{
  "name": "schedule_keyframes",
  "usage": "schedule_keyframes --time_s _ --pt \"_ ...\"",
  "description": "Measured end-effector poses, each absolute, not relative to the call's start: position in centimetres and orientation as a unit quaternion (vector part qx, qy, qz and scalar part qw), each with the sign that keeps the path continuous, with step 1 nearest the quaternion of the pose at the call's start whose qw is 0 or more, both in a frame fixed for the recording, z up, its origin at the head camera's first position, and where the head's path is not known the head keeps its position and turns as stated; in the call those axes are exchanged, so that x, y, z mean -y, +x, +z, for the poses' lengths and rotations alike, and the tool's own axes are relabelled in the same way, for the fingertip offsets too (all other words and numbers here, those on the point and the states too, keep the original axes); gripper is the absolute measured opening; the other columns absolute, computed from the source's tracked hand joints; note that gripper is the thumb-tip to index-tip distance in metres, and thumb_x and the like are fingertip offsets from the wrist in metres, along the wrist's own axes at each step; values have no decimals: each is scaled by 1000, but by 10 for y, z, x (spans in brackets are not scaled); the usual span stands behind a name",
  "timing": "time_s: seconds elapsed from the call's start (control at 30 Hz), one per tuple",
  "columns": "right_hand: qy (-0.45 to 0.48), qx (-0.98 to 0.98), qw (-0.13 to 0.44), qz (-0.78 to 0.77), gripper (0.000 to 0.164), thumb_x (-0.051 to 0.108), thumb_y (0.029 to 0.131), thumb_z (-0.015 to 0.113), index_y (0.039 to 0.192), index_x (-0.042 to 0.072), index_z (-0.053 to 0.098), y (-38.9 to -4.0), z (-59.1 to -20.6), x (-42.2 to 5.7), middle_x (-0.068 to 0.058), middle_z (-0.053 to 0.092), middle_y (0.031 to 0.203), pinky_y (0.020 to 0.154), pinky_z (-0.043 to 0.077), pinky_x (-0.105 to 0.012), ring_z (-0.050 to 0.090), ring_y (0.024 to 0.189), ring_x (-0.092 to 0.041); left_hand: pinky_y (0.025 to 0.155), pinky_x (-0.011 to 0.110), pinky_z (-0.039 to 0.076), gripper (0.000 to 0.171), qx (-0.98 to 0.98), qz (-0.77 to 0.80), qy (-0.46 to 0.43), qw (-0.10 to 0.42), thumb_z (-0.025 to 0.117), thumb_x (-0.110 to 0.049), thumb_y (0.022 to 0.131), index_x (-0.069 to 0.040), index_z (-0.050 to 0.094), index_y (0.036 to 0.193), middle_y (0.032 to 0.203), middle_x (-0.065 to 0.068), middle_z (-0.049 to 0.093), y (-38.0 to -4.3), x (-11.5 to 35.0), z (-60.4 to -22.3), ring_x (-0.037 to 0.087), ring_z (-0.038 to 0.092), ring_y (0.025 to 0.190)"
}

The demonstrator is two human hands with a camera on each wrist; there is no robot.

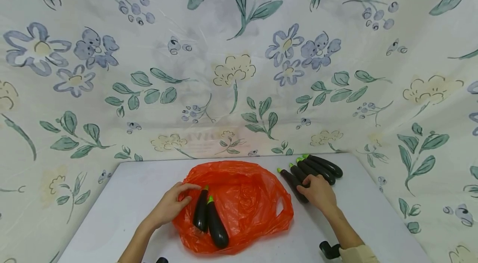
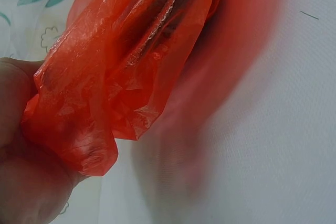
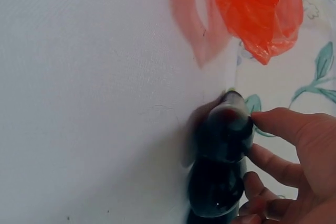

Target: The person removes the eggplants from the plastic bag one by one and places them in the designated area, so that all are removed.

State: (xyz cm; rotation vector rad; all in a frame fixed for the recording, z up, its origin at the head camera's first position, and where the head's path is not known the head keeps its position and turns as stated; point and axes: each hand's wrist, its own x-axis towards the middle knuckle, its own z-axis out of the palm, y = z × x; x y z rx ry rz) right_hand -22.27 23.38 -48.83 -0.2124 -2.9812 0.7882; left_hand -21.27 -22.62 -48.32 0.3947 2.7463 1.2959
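Observation:
A thin red plastic bag (image 1: 254, 217) lies spread on the table, its mouth facing up. Two dark eggplants with green stems, one on the left (image 1: 201, 213) and one on the right (image 1: 218, 223), lie in it side by side. At the bag's left rim, my left hand (image 1: 173, 205) holds the plastic between thumb and fingers; folds of it hide some fingers in the left wrist view. Farther right, my right hand (image 1: 319, 192) has its thumb and fingers at the leftmost eggplant (image 3: 226, 132) of a row, pinching it near the thick end. That eggplant is blurred.
More eggplants (image 1: 324, 164) lie slanted next to each other at the back right of the white table (image 1: 130, 184). A flowered cloth (image 1: 209, 105) hangs behind and at both sides. A small black object (image 1: 329, 249) is near my right forearm.

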Motion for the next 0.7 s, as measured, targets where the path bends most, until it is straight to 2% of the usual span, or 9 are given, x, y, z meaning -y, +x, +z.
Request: schedule_keyframes --time_s 0.37,0.7 --pt "-63 962 36 263 34 34 85 77 101 6 68 -222 -488 -233 -15 59 98 60 50 -32 55 79 -25 103 59 47 36 -896 425 128 33 59 -1 96 -23 69 123 115 4 60 -211 227 -483 28 54 115" --pt "-54 962 31 266 38 36 85 77 105 6 67 -221 -489 -233 -17 59 101 59 49 -33 55 79 -25 103 59 47 37 -895 425 134 32 59 0 96 -24 69 123 114 4 60 -211 227 -483 27 54 114"
